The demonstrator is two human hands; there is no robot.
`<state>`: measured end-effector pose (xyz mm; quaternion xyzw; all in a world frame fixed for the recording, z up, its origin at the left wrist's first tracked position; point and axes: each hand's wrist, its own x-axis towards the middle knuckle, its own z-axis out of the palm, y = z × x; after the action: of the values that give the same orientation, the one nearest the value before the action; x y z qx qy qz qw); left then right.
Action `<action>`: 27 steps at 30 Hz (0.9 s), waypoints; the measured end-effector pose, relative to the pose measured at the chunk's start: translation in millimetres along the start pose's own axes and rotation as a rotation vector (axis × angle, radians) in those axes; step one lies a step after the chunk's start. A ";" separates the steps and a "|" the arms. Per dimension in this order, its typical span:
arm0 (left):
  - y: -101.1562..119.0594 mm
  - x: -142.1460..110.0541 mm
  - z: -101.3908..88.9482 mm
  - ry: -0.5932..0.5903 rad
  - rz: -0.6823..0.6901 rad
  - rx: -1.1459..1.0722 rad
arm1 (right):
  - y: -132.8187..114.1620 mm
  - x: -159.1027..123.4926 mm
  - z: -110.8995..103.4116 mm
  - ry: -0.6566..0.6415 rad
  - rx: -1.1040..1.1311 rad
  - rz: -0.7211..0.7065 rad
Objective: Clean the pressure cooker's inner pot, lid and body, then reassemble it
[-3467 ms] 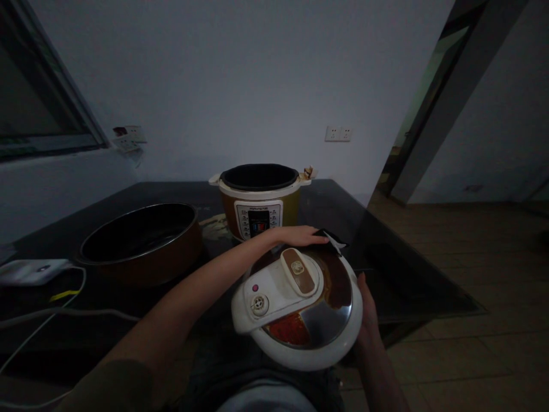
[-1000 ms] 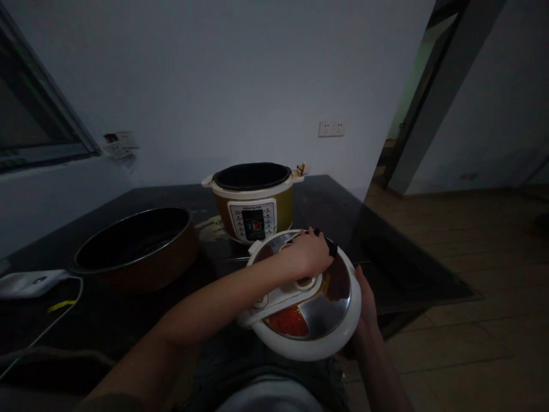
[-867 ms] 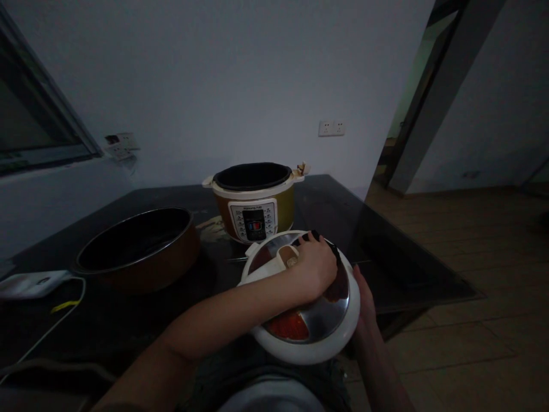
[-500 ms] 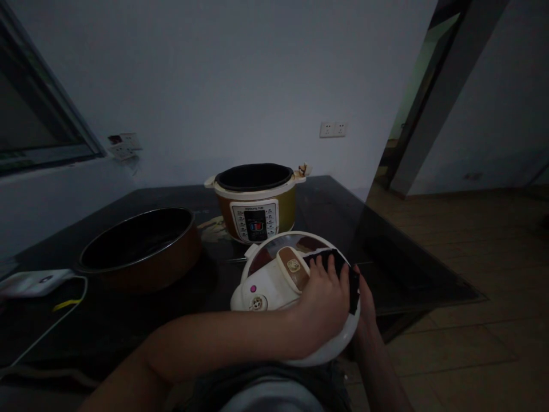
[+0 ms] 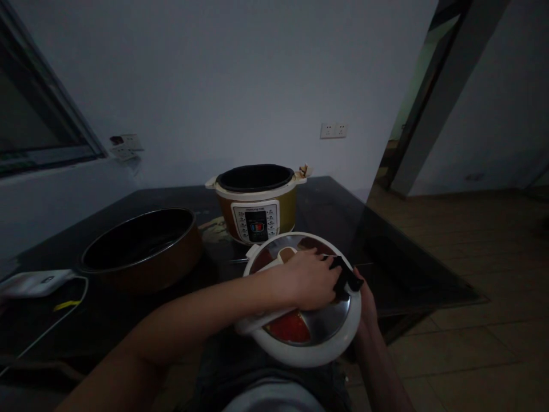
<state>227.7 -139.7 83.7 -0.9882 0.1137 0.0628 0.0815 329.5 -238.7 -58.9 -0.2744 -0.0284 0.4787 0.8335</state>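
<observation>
In the head view, a round pressure cooker lid (image 5: 315, 353) with a white rim and a shiny silver and red top is held tilted at the table's near edge. My right hand (image 5: 367, 303) grips its right rim, the fingers mostly hidden behind it. My left hand (image 5: 312, 279) lies across the top with curled fingers on a black cloth (image 5: 343, 273), pressing it to the lid. My left forearm covers much of the lid's handle. Just behind stands the electric pressure cooker (image 5: 283, 209), uncovered, with a dark inside and a front control panel.
A wide brown pan (image 5: 158, 266) with a dark inside sits left on the dark table (image 5: 326, 200). Farther left lie a white device (image 5: 36, 283) with a cable and a yellow strip (image 5: 66, 305). Wall sockets (image 5: 333, 130) are behind.
My left hand has slid up and left over the lid with the black cloth, which is now more bunched. More of the lid's lower red and silver surface shows. My right hand stays at the rim.
</observation>
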 end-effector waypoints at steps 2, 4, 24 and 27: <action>-10.3 -0.8 -8.4 -0.021 0.028 -0.031 | 0.6 -0.6 1.2 -0.031 -0.014 -0.026; -22.0 -1.1 -10.5 -0.021 0.001 -0.086 | 1.0 -1.1 1.4 -0.031 -0.008 -0.038; -59.3 -6.2 11.7 0.081 -0.468 -0.138 | 1.6 -3.5 -7.0 0.027 0.004 -0.013; -47.9 4.7 6.3 0.084 -0.444 -0.114 | 2.3 -2.9 -6.7 0.021 -0.002 -0.033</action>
<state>242.9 -93.5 83.9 -0.9937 -0.1072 0.0082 0.0324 328.2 -243.0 -65.1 -0.2795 -0.0245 0.4620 0.8413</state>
